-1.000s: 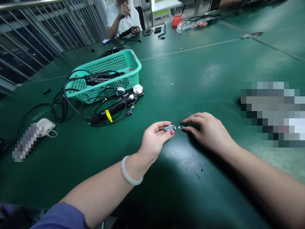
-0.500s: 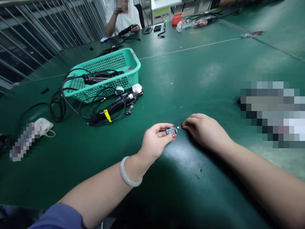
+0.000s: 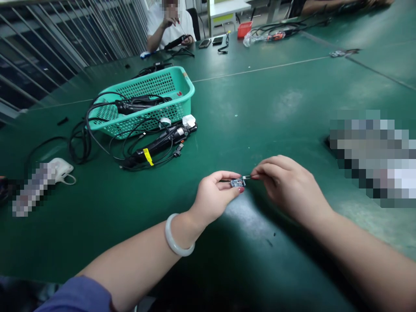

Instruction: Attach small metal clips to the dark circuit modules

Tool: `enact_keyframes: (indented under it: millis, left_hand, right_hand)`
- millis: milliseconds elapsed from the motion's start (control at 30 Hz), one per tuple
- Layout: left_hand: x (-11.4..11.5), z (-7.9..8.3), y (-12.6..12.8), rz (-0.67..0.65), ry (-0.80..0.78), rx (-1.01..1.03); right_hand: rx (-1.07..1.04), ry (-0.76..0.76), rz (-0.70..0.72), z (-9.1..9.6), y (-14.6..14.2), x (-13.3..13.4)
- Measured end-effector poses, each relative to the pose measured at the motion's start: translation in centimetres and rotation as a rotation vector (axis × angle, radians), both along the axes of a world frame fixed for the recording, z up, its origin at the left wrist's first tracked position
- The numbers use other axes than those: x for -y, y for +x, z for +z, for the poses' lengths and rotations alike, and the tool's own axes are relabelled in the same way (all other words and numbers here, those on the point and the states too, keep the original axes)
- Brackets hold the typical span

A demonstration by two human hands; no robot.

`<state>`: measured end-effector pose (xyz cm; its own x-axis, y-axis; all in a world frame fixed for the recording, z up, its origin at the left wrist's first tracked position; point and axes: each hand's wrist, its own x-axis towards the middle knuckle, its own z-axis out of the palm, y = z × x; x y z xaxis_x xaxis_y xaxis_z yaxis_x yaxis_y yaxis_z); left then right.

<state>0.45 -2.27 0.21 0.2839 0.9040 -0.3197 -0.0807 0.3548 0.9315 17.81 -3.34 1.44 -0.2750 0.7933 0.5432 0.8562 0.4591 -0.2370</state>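
My left hand (image 3: 216, 197) pinches a small blue circuit board (image 3: 237, 183) between thumb and fingers, just above the green table (image 3: 266, 108). My right hand (image 3: 287, 186) is closed in a pinch on a tiny metal part (image 3: 247, 177), held against the right end of the board. A pale bangle (image 3: 177, 238) sits on my left wrist.
A teal basket (image 3: 146, 102) with black cables and a tool stands at the left, a black tool with a yellow tag (image 3: 159, 143) in front of it. A white plug (image 3: 63, 167) lies far left. Another person (image 3: 170, 26) sits at the far end.
My right hand has lifted the tiny metal part off the table and brought it to the end of the board. My left hand shifted slightly right.
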Motion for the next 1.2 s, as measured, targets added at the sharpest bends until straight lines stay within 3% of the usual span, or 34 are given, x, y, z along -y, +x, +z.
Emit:
enact_keyframes:
  millis: [267,733,1200]
  left_hand:
    - [0.0,0.3,0.1,0.012,-0.008,0.038]
    - [0.1,-0.1,-0.2,-0.012,0.035,0.066]
    - [0.0,-0.2,-0.2,-0.002,0.112,-0.006]
  right_hand:
    - [0.052,-0.052,0.115,0.3,-1.5,0.6]
    - [0.067,-0.026,0.094,0.7,-1.4,0.9]
    - [-0.017,-0.133,0.035,0.4,-1.1,1.1]
